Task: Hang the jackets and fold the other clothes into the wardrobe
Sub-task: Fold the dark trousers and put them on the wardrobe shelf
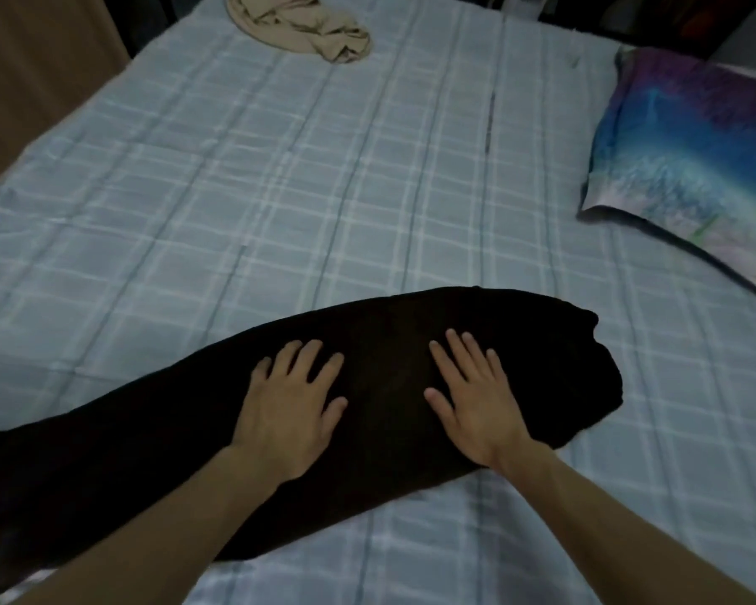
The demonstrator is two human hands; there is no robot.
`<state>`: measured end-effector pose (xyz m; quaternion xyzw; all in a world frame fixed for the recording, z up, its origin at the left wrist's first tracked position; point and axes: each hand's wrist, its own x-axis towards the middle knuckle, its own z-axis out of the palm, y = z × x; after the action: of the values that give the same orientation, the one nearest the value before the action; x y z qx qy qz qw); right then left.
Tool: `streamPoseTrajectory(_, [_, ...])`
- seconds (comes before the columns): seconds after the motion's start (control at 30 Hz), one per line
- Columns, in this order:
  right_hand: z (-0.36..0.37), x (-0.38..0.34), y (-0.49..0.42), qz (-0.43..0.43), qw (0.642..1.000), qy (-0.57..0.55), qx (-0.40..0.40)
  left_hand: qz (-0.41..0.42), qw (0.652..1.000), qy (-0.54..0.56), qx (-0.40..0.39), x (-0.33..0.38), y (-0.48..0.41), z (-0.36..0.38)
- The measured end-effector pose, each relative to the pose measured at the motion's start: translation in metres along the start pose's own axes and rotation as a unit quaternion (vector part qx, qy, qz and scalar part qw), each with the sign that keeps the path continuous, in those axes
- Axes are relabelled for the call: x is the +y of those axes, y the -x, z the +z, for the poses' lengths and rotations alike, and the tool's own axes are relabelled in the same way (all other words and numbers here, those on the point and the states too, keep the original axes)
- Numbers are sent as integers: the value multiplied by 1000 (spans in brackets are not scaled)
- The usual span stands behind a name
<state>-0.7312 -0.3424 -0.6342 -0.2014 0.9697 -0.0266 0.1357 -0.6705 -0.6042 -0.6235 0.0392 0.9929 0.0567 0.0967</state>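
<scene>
A long dark brown garment (385,338) lies flat across the near part of the bed, running from the lower left edge up to the right. My left hand (291,403) rests palm down on its middle with fingers spread and straight. My right hand (476,397) lies flat on it a little to the right, fingers also straight. A crumpled beige garment (306,26) sits at the far end of the bed.
The bed (324,176) is covered by a light blue checked sheet. A colourful blue and purple pillow (690,168) lies at the right edge. A brown panel (31,72) stands beyond the bed's left side.
</scene>
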Motion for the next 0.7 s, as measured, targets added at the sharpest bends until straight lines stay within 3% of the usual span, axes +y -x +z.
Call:
streamPoseTrajectory(0.13, [-3,10,-10,-29,993,-112,-19,-10,998,-18,-58,-3,-20,14])
streamPoseTrajectory(0.23, [-14,30,0,-25,989,-101,109,-35,996,-21,-75,11,-26,4])
streamPoseTrajectory(0.33, [-24,59,18,46,978,-42,198,-18,999,43,-11,40,-40,-13])
streamPoseTrajectory(0.43, [-32,93,32,176,964,-72,189,60,990,108,63,78,-62,-29])
streamPoseTrajectory(0.5, [-34,112,40,267,939,-170,134,92,984,119,96,104,-78,-38])
streamPoseTrajectory(0.6, [-31,126,47,291,872,-375,118,64,982,108,141,133,-110,-49])
streamPoseTrajectory(0.7, [-31,140,46,323,829,-442,113,39,994,92,49,153,-156,-55])
